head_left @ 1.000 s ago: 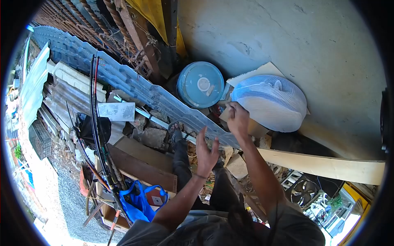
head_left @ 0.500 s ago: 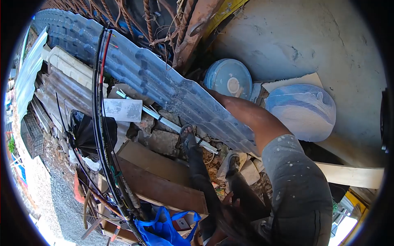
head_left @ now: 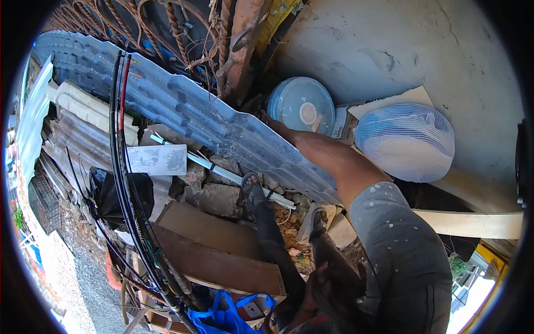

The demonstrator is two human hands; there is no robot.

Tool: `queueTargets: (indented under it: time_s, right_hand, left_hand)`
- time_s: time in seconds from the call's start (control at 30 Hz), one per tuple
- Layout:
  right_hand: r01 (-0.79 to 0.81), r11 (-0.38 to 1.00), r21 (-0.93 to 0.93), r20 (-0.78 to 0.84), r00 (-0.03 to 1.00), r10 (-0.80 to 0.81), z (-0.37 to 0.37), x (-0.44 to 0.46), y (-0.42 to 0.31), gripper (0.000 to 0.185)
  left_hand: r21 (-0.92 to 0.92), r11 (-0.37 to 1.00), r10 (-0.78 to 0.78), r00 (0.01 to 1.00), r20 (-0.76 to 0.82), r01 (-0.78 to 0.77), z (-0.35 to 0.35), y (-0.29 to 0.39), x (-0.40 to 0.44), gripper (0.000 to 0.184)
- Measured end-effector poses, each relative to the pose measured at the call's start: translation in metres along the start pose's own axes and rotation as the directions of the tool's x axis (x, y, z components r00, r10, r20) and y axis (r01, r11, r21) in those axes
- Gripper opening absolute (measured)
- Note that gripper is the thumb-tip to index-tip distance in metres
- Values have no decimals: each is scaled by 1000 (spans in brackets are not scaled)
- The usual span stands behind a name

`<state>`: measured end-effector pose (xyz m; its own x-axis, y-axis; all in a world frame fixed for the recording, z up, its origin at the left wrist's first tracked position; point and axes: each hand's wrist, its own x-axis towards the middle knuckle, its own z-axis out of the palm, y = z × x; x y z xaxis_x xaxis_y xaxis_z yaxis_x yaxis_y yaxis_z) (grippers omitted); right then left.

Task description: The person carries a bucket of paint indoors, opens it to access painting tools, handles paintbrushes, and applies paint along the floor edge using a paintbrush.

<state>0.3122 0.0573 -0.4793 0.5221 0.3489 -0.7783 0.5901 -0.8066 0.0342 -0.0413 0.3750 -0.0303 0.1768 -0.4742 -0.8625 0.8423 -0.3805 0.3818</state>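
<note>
My right hand point(head_left: 275, 126) is at the upper edge of a long grey corrugated roofing sheet point(head_left: 222, 125), which stands tilted on its long side. It appears to grip that edge; its fingers are mostly hidden in shadow. Close beyond the hand is a round blue tub with a clear lid point(head_left: 295, 103). My left hand point(head_left: 312, 295) hangs low near my legs, dark and partly covered, so its fingers do not show clearly. Below the sheet, my sandalled feet point(head_left: 251, 183) stand among rubble.
A striped, stuffed bundle point(head_left: 406, 147) lies by the concrete wall point(head_left: 389, 50). Black cables or pipes point(head_left: 119, 139) rise at left, near a black plastic bag point(head_left: 136, 192). Lower down are a brown wooden drawer-like piece point(head_left: 217, 256) and a blue bag point(head_left: 222, 317). Twisted rusty bars point(head_left: 172, 33) lie behind the sheet.
The view has shifted slightly, so most things sit a little further left. My right hand stays at the sheet's edge; my left hand has moved slightly lower.
</note>
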Motion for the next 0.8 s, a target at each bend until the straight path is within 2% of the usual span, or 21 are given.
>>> queueTargets:
  time_s: [0.03, 0.07, 0.1, 0.13, 0.17, 0.23, 0.27, 0.33, 0.37, 0.4, 0.43, 0.47, 0.53, 0.57, 0.63, 0.7, 0.73, 0.77, 0.8]
  right_hand:
    - [-7, 1000, -1, -1, 1000, 7, -14, -18, 4, 57]
    - [93, 994, 55, -188, 979, -81, -41, -50, 7, 60]
    - [202, 975, 91, -371, 915, -155, -56, -73, 10, 62]
    - [275, 946, 170, -534, 833, -146, -59, -86, 9, 62]
    - [276, 946, 171, -532, 834, -147, -60, -101, 10, 62]
    - [201, 942, 270, -341, 934, -102, -127, -189, 18, 61]
    - [195, 943, 268, -342, 935, -96, -148, -223, 24, 61]
    - [61, 966, 251, -183, 983, -15, -168, -273, 32, 60]
    - [58, 967, 249, -188, 982, -10, -146, -275, 32, 60]
    - [-84, 940, 331, -366, 906, 210, -108, -266, 32, 59]
    - [-197, 878, 436, -503, 756, 419, -84, -265, 32, 57]
    - [-202, 876, 438, -504, 752, 425, -81, -275, 30, 57]
    - [-242, 608, 756, -239, 762, 602, -76, -291, 15, 49]
    - [-239, 606, 759, -243, 759, 604, -76, -294, 5, 49]
    - [-253, 175, 951, 25, 631, 775, -66, -296, -23, 36]
    - [-254, 39, 966, 125, 598, 792, -30, -283, -49, 40]
    - [-255, 46, 966, 120, 596, 794, -10, -273, -53, 40]
    - [-154, 102, 983, 28, 666, 746, 8, -262, -55, 42]
    - [-49, 153, 987, -71, 722, 688, 11, -257, -53, 45]
  left_hand:
    - [138, 973, 186, 983, 13, -186, -5, -18, 4, 61]
    - [268, 893, 362, 931, 49, -361, -8, -27, 8, 60]
    - [268, 892, 365, 930, 50, -364, -9, -27, 10, 60]
    - [264, 872, 411, 909, 62, -413, -11, -22, 11, 59]
    - [258, 850, 455, 887, 74, -458, -9, -19, 11, 57]
    - [225, 871, 437, 898, 51, -436, 0, -16, 18, 57]
    - [197, 888, 419, 907, 29, -416, 3, -13, 21, 57]
    - [234, 889, 398, 917, 35, -395, 9, 10, 24, 57]
    - [267, 890, 374, 927, 39, -370, 11, 18, 23, 57]
    - [270, 886, 381, 924, 42, -378, 12, 20, 24, 57]
    - [266, 889, 371, 927, 58, -373, 14, 20, 23, 57]
    - [262, 893, 359, 930, 74, -365, 15, 20, 22, 57]
    - [263, 887, 374, 924, 76, -380, 14, 14, 15, 57]
    - [259, 881, 391, 917, 72, -396, 12, 9, 12, 57]
    - [277, 880, 385, 921, 61, -386, -3, -5, 7, 57]
    - [288, 878, 384, 922, 56, -383, -14, -19, 0, 57]
    - [80, 975, 207, 978, -9, -206, -18, -23, -3, 55]
    - [-143, 990, 16, 999, -32, -20, -20, -29, -4, 54]
    - [-150, 988, 28, 999, -33, -33, -22, -44, 7, 54]
